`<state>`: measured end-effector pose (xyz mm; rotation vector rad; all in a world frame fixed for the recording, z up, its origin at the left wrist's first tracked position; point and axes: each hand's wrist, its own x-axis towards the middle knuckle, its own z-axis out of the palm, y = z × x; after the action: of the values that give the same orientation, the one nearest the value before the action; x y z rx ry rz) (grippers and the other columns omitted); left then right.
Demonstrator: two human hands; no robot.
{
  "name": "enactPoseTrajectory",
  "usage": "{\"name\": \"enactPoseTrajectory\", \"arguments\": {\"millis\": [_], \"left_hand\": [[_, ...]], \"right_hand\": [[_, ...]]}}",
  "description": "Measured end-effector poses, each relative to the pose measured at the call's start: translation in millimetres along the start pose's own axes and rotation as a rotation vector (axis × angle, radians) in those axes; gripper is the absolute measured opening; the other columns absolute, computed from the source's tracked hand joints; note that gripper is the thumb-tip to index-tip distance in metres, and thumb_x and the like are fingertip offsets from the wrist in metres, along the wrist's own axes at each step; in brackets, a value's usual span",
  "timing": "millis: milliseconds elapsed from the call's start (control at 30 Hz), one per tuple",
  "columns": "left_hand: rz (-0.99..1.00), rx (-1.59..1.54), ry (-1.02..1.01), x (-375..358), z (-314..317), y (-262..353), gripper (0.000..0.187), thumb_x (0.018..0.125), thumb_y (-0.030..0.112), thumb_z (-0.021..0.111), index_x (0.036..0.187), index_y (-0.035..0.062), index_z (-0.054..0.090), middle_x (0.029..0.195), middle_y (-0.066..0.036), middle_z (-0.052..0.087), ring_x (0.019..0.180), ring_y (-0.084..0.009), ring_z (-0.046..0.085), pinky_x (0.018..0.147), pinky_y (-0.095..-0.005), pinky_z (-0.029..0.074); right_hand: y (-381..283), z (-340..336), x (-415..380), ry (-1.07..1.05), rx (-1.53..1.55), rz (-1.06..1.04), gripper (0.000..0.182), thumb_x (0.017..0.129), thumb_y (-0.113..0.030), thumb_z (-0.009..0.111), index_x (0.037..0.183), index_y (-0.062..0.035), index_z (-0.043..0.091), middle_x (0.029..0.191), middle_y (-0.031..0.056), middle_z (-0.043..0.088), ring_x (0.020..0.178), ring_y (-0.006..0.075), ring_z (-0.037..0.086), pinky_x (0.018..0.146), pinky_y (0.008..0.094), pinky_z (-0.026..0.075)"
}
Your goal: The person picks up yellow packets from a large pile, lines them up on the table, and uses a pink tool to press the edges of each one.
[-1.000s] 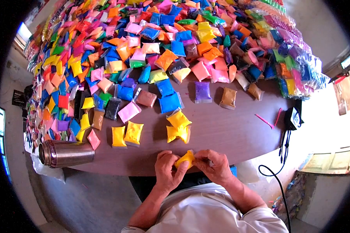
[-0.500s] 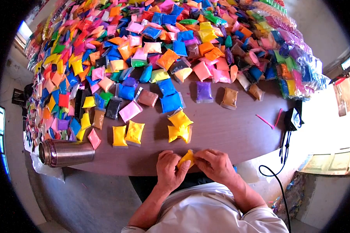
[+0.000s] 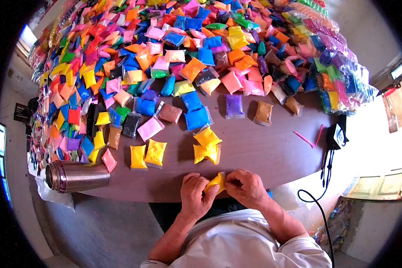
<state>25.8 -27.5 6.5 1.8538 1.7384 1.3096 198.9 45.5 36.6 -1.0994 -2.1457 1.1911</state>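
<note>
The person's left hand (image 3: 195, 193) held a yellow packet (image 3: 216, 180) between thumb and fingers, the thumb laid along its near side, probably because such a soft pouch needed backing to keep its shape. The right hand (image 3: 245, 187) was narrow, its fingertips bunched at the packet's right edge; whether they pinched that edge or only rested against it could not be told. The packet was held up at the near rim of the worktop (image 3: 263, 147), close to the body — likely a handy spot, since both forearms could reach it without stretching. Beyond it, the yellow stack (image 3: 207, 137) and, to its left, the yellow pair (image 3: 155, 152) lay apart from the mixed pile (image 3: 192, 68), a spacing that seemed to keep one colour together and within reach. The flask (image 3: 82, 177) lay on its side at the left, touching or nearly touching a pink packet (image 3: 109, 160), while the black box (image 3: 336, 136) stood at the right rim, well apart from the hands. Against the earliest frame, little differed: the view had slid slightly, the right hand sat a touch higher — and the stack, the pair and the left hand's hold looked unchanged.
</note>
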Motion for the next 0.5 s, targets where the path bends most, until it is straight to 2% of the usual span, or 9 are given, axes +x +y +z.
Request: {"name": "enactPoseTrajectory", "arguments": {"millis": [100, 167, 200, 267, 300, 367, 400, 467, 500], "left_hand": [[-0.015, 0.012, -0.015, -0.2, -1.5, 0.5, 0.025, 0.090, 0.026, 0.063, 0.076, 0.0071, 0.053, 0.067, -0.007, 0.054, 0.066, -0.0286, 0.056, 0.081, -0.0428, 0.044], [-0.020, 0.017, -0.008, 0.3, -1.7, 2.3, 0.026, 0.090, 0.026, 0.062, 0.076, 0.0071, 0.053, 0.067, -0.008, 0.054, 0.066, -0.0289, 0.056, 0.081, -0.0427, 0.044], [-0.026, 0.023, -0.001, 0.2, -1.4, 3.0, 0.026, 0.090, 0.027, 0.062, 0.076, 0.0071, 0.053, 0.067, -0.008, 0.054, 0.066, -0.0291, 0.056, 0.082, -0.0427, 0.044], [-0.034, 0.013, -0.006, -0.9, -0.6, 1.9, 0.026, 0.091, 0.027, 0.061, 0.076, 0.0066, 0.054, 0.067, -0.008, 0.055, 0.067, -0.0297, 0.056, 0.082, -0.0427, 0.044], [-0.044, 0.005, -0.012, -1.8, -0.7, 0.7, 0.027, 0.092, 0.027, 0.060, 0.076, 0.0061, 0.054, 0.068, -0.008, 0.055, 0.067, -0.0303, 0.057, 0.083, -0.0427, 0.044], [-0.093, -0.049, 0.003, -4.8, -1.3, -2.3, 0.027, 0.093, 0.027, 0.059, 0.077, 0.0056, 0.055, 0.068, -0.008, 0.056, 0.068, -0.0305, 0.057, 0.084, -0.0425, 0.044], [-0.143, -0.103, 0.020, -5.5, -1.4, -3.3, 0.027, 0.093, 0.027, 0.058, 0.077, 0.0051, 0.056, 0.068, -0.008, 0.057, 0.069, -0.0307, 0.058, 0.085, -0.0424, 0.044], [-0.133, -0.100, 0.037, -5.3, -0.6, -3.2, 0.027, 0.094, 0.027, 0.057, 0.077, 0.0048, 0.056, 0.069, -0.009, 0.058, 0.070, -0.0305, 0.058, 0.086, -0.0422, 0.044], [-0.122, -0.098, 0.056, -5.4, -0.4, -3.1, 0.028, 0.094, 0.027, 0.056, 0.077, 0.0046, 0.056, 0.070, -0.009, 0.059, 0.071, -0.0304, 0.058, 0.086, -0.0421, 0.045]], "right_hand": [[-2.6, -9.9, 0.6, -0.100, 0.048, 0.079, 0.016, 0.079, -0.012, 0.065, 0.091, -0.0014, 0.062, 0.077, 0.0165, 0.060, 0.071, 0.0345, 0.062, 0.064, 0.0402, 0.050], [1.0, -13.3, -0.9, -0.151, 0.123, 0.053, 0.016, 0.082, -0.013, 0.065, 0.091, -0.0015, 0.059, 0.075, 0.0117, 0.059, 0.066, 0.0284, 0.059, 0.061, 0.0379, 0.048], [0.1, -15.0, -2.1, -0.150, 0.122, 0.055, 0.016, 0.082, -0.013, 0.065, 0.091, -0.0015, 0.059, 0.075, 0.0117, 0.059, 0.066, 0.0284, 0.059, 0.061, 0.0379, 0.048], [-3.0, -18.7, -3.7, -0.229, 0.320, 0.189, 0.014, 0.086, -0.015, 0.062, 0.089, -0.0018, 0.058, 0.075, 0.0046, 0.056, 0.066, 0.0194, 0.055, 0.060, 0.0322, 0.046], [-0.9, -16.5, -4.9, -0.227, 0.320, 0.189, 0.014, 0.086, -0.015, 0.062, 0.089, -0.0018, 0.058, 0.075, 0.0046, 0.056, 0.066, 0.0194, 0.055, 0.060, 0.0322, 0.046], [8.6, -8.3, -6.5, -0.195, 0.742, 0.302, 0.024, 0.091, -0.025, 0.058, 0.084, -0.0027, 0.055, 0.076, 0.0023, 0.053, 0.067, 0.0146, 0.049, 0.060, 0.0289, 0.042], [13.6, -7.7, -6.0, -0.196, 0.742, 0.301, 0.024, 0.091, -0.025, 0.058, 0.084, -0.0027, 0.055, 0.076, 0.0023, 0.053, 0.067, 0.0146, 0.049, 0.060, 0.0289, 0.042], [25.9, -10.0, -7.3, -0.100, 1.022, 0.130, 0.035, 0.094, -0.036, 0.051, 0.080, -0.0041, 0.053, 0.075, 0.0053, 0.054, 0.065, 0.0153, 0.047, 0.061, 0.0290, 0.039], [33.3, -11.8, -7.8, -0.102, 1.024, 0.130, 0.035, 0.094, -0.036, 0.051, 0.080, -0.0041, 0.053, 0.075, 0.0053, 0.054, 0.065, 0.0153, 0.047, 0.061, 0.0290, 0.039]]}}
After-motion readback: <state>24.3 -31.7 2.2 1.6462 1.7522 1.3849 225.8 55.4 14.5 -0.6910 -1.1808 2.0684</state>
